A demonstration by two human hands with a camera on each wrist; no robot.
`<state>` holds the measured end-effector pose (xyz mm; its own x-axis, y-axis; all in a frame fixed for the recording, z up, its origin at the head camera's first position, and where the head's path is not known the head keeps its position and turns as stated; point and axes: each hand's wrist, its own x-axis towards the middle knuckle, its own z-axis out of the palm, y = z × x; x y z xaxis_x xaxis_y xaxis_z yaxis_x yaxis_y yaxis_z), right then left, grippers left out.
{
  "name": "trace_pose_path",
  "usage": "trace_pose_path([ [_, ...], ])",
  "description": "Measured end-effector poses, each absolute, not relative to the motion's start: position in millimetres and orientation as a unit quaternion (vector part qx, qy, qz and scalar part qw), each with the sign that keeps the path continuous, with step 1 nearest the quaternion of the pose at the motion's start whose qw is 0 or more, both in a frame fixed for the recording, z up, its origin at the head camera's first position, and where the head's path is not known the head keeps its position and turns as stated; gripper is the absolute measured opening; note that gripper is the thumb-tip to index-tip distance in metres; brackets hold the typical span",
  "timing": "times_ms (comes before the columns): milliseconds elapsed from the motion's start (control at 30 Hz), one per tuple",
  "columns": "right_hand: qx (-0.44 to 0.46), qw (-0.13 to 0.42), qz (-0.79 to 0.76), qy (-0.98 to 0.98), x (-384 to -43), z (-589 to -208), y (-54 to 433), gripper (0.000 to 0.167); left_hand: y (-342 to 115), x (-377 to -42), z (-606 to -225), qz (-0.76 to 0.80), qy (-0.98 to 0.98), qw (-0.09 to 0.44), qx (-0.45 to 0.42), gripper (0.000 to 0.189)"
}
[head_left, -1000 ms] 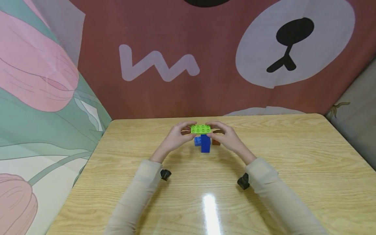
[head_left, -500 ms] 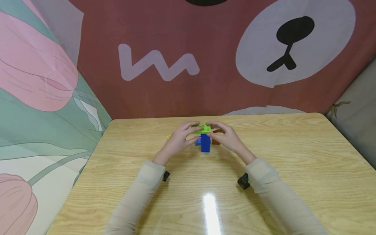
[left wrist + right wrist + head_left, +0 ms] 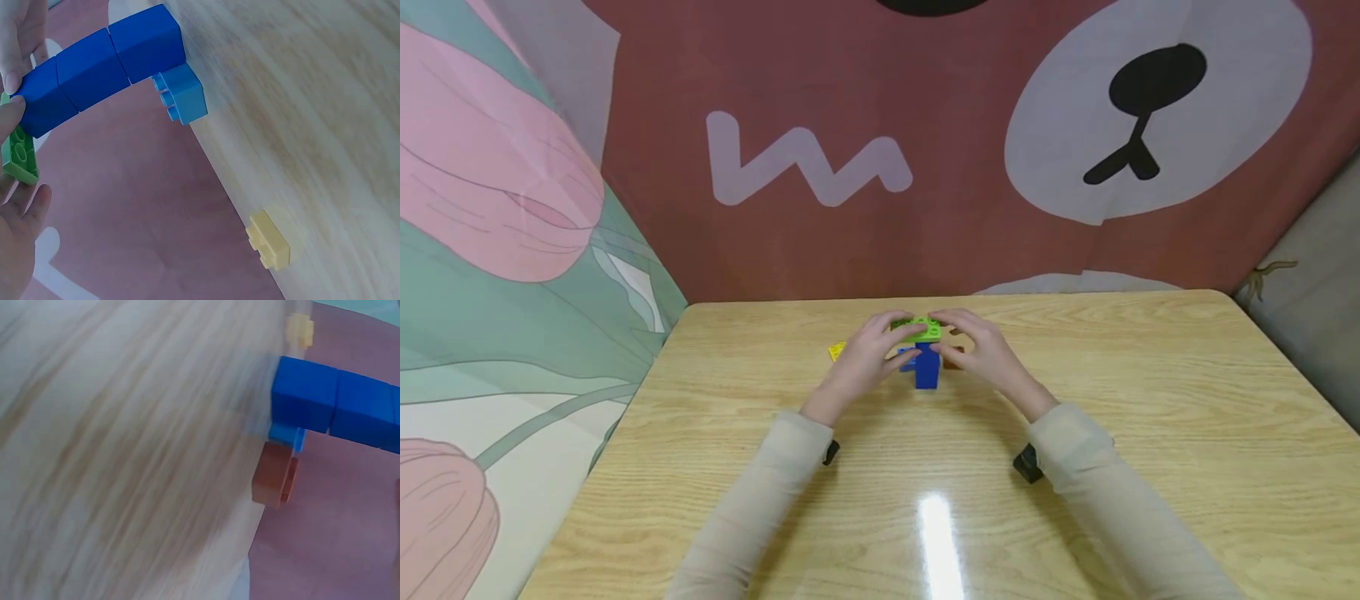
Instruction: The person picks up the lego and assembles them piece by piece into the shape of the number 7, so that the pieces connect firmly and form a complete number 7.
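Three dark blue toy bricks (image 3: 927,367) stand stacked as a tower. A lime-green toy brick (image 3: 931,332) with studs lies across its top, its left part hidden by fingers. My left hand (image 3: 868,354) is at the brick's left side, with a finger over its top and the thumb apart, near the tower's front. My right hand (image 3: 985,350) holds the green brick's right end, thumb in front and fingers behind. In the left wrist view, the green brick (image 3: 22,156) overhangs the blue tower (image 3: 94,69), and a thumb tip touches the top blue brick.
Close behind the tower's base sits a light blue brick (image 3: 187,94). To its right is a brown brick (image 3: 273,475). A yellow brick (image 3: 837,351) lies farther left, partly behind my left hand. A printed cloth (image 3: 820,250) hangs behind the wooden table (image 3: 715,492).
My left hand has loosened from the green brick's left end and shifted right over its top, uncovering the yellow brick. My right hand stays at the right end. The tower stands in place.
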<state>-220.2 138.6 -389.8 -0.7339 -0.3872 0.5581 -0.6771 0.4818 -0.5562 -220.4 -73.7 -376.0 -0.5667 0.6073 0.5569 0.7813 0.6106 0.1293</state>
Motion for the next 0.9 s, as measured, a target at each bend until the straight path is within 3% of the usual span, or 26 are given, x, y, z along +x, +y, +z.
trace_pose_path([
  [133,0.365,0.273,0.322,-0.830,-221.3,-395.0,140.1,0.049,-73.3,-220.3,-376.8,-0.181,-0.863,0.248,-0.401,0.033],
  [300,0.398,0.329,0.262,-0.816,-223.9,-397.9,141.7,0.053,-73.3,-221.5,-378.6,-0.170,-0.860,0.261,-0.403,0.033],
  [900,0.425,0.364,0.213,-0.801,-226.9,-398.5,143.1,0.058,-73.5,-223.2,-381.7,-0.186,-0.848,0.278,-0.411,0.031],
])
